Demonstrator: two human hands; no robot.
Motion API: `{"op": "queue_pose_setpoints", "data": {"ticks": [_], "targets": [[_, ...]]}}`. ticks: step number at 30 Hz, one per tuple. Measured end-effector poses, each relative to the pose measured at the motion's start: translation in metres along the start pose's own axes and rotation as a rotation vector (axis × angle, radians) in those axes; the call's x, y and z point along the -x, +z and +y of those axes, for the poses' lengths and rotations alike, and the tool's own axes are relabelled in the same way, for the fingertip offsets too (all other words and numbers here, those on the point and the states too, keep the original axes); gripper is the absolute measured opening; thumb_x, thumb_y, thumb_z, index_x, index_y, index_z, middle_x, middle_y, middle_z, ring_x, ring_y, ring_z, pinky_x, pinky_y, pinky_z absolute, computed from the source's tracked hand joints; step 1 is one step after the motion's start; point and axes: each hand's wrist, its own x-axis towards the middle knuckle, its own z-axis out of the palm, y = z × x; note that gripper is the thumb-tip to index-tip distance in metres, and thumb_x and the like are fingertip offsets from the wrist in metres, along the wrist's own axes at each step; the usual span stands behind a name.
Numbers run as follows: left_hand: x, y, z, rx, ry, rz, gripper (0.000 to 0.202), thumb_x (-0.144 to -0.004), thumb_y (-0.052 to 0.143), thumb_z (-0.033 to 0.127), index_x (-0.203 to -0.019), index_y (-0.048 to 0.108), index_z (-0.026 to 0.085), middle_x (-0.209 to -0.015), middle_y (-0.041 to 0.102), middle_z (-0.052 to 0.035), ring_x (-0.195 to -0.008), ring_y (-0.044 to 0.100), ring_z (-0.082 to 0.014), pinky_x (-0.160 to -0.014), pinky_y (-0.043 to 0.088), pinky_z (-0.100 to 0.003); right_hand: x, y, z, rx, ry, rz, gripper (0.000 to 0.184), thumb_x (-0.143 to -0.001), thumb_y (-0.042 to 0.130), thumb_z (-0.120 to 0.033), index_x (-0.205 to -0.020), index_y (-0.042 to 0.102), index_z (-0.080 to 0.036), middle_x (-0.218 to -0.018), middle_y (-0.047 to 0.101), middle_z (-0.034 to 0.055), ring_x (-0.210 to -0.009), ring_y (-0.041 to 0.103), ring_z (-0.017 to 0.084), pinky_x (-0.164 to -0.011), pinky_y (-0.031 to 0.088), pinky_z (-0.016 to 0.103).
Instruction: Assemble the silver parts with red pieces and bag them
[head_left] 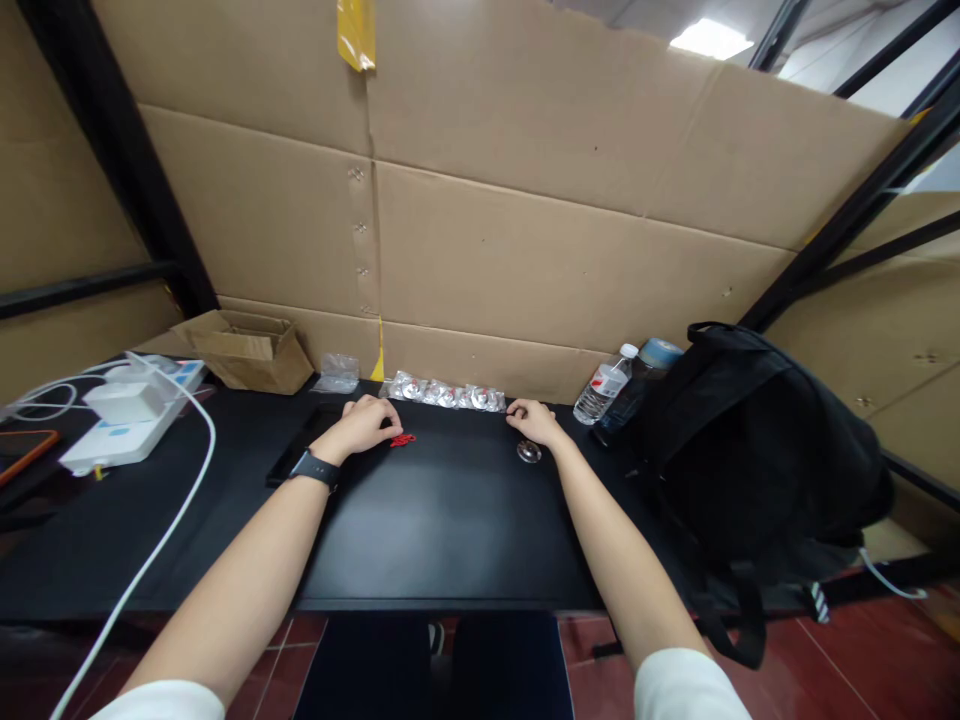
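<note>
My left hand [365, 424], with a black watch on its wrist, rests low over the black table. Its fingers are drawn together at the edge of a small heap of red strings [403, 440]; whether they grip one is hidden. My right hand [534, 422] has its fingertips bent together near the right end of a row of small clear bags [444, 393] holding shiny round pieces. What those fingers hold, if anything, is too small to make out. Just below this hand lies a round, shiny metal piece [529, 452]. A dark flat tray [300, 450] sits partly behind my left wrist.
At the left stand an open cardboard box [259, 355] and a white power strip [131, 420] with cables. An empty-looking clear bag [337, 373] lies beside the box. Bottles [602, 388] and a black backpack [757, 450] occupy the right. A cardboard wall [510, 260] closes the back.
</note>
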Motion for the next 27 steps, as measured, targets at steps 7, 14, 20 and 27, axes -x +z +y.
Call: {"op": "queue_pose_setpoints", "data": {"ticks": [7,14,20,27], "targets": [[0.004,-0.005,0.005,-0.023,0.015,-0.096,0.014,-0.082,0.069,0.04,-0.086,0.077,0.029,-0.109,0.075,-0.0037,-0.113,0.056,-0.0308,-0.095,0.037,-0.04,0.034,-0.011,0.049,-0.221,-0.199,-0.171,0.047,-0.074,0.082,-0.038,-0.115,0.074,-0.018,-0.107,0.07,0.007,-0.089,0.063,0.018,-0.082,0.05,0.029],[0.003,0.006,0.002,-0.038,0.049,-0.075,0.017,-0.087,0.061,0.037,-0.086,0.073,0.026,-0.108,0.073,-0.0053,-0.11,0.056,-0.0292,-0.095,0.037,-0.041,0.052,-0.019,0.037,-0.002,-0.204,-0.22,0.055,-0.065,0.089,-0.029,-0.117,0.073,-0.029,-0.112,0.069,0.0033,-0.101,0.066,0.023,-0.088,0.045,0.035],[0.003,-0.001,0.019,-0.021,0.112,-0.001,0.022,-0.097,0.048,0.037,-0.092,0.066,0.024,-0.105,0.071,-0.0046,-0.108,0.057,-0.0258,-0.094,0.037,-0.038,0.054,-0.018,0.028,0.071,-0.219,-0.169,0.044,-0.069,0.082,-0.02,-0.111,0.074,-0.029,-0.104,0.071,0.001,-0.095,0.067,0.02,-0.085,0.045,0.032],[0.007,0.021,0.075,0.044,0.276,0.006,0.014,-0.092,0.052,0.027,-0.09,0.066,0.024,-0.092,0.072,-0.0017,-0.096,0.062,-0.0213,-0.091,0.033,-0.036,0.052,-0.015,0.032,0.038,-0.222,-0.166,0.044,-0.068,0.081,-0.02,-0.11,0.075,-0.026,-0.102,0.072,0.0019,-0.091,0.067,0.02,-0.085,0.048,0.031]]}}
